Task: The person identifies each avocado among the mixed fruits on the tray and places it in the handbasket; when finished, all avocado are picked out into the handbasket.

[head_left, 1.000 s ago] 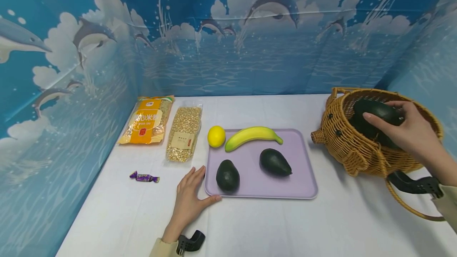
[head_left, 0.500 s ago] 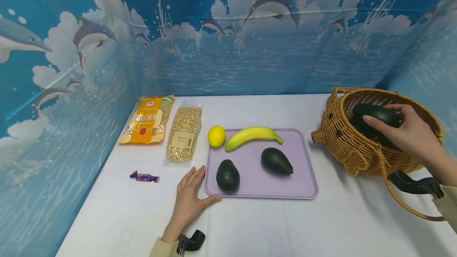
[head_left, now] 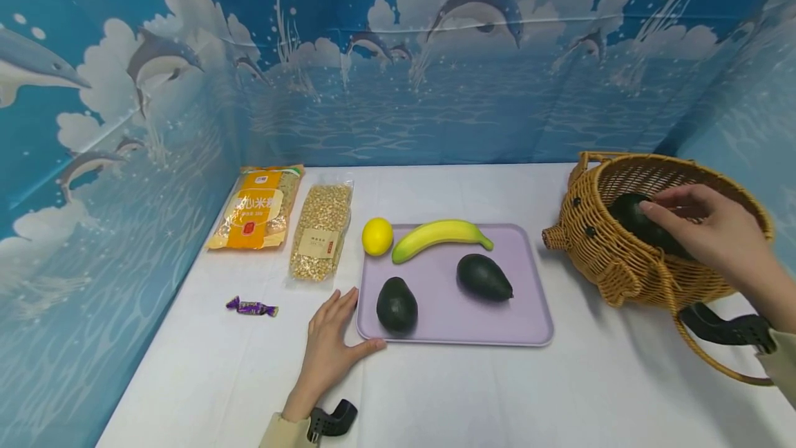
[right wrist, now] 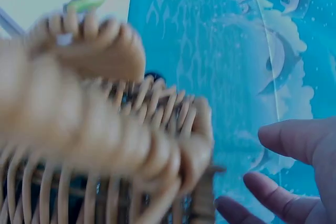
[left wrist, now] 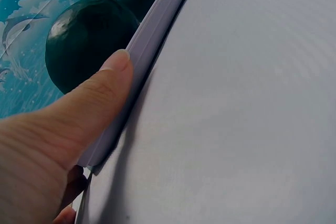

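Observation:
My left hand (head_left: pixel 332 351) rests at the near left corner of the lilac tray (head_left: pixel 497 327), thumb along its front edge and fingers spread by its left side. On the tray lie two dark green avocados, a left avocado (head_left: pixel 396 306) and a right avocado (head_left: pixel 485 277), with a yellow banana (head_left: pixel 441 235) behind them and a lemon (head_left: pixel 376 236) at the back left corner. Inside the wicker basket's (head_left: pixel 581 254) mouth, my right hand (head_left: pixel 721 227) is over another dark green avocado (head_left: pixel 640 220). Its thumb and fingers (right wrist: pixel 289 135) stand apart in the right wrist view, nothing between them.
A yellow food bag (head_left: pixel 255 209) and a clear pack of grains (head_left: pixel 321 234) lie at the back left. A purple-wrapped candy (head_left: pixel 251 308) lies in front of them. The pig-shaped basket's looped handle (head_left: pixel 715 365) hangs toward the front. A dolphin-print curtain (head_left: pixel 404 109) encloses the table.
The avocado in my right hand has gone down into the basket and out of its fingers. The right avocado on the tray has shifted slightly up and right. My left hand has stayed put.

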The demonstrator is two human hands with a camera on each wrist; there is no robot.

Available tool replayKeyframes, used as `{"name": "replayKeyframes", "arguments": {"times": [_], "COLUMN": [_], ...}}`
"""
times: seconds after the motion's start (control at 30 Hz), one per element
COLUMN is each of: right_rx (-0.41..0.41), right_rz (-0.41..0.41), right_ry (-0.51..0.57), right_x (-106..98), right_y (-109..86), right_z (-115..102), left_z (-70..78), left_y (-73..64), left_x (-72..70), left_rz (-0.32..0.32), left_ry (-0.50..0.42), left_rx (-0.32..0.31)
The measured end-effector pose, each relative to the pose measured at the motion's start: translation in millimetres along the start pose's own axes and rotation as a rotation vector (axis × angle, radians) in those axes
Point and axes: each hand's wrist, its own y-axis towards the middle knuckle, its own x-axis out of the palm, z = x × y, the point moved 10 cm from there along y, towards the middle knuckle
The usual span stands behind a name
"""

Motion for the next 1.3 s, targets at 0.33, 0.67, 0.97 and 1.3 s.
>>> {"name": "replayKeyframes", "arguments": {"times": [0.33, 0.67, 0.97, 1.3], "right_rx": [-0.238, -0.539, -0.553, -0.54], "right_rz": [0.024, 0.054, -0.04, -0.133], "right_ry": [0.092, 0.253, 0.275, 0.299], "right_x": [1, 38, 102, 163], "right_y": [-36.9, -65.8, -74.1, -75.3], "right_z": [-79, -136, -148, -144], "left_z": [-1.4, -1.0, -1.8, -3.0], "left_y": [0.7, 0.9, 1.2, 0.6], "left_x": [1.5, 1.6, 1.9, 2.0], "left_rz": [-0.006, -0.001, -0.002, -0.015], "left_ry": [0.006, -0.004, 0.002, 0.002], "left_rx": [-0.004, -0.003, -0.006, -0.026]}}
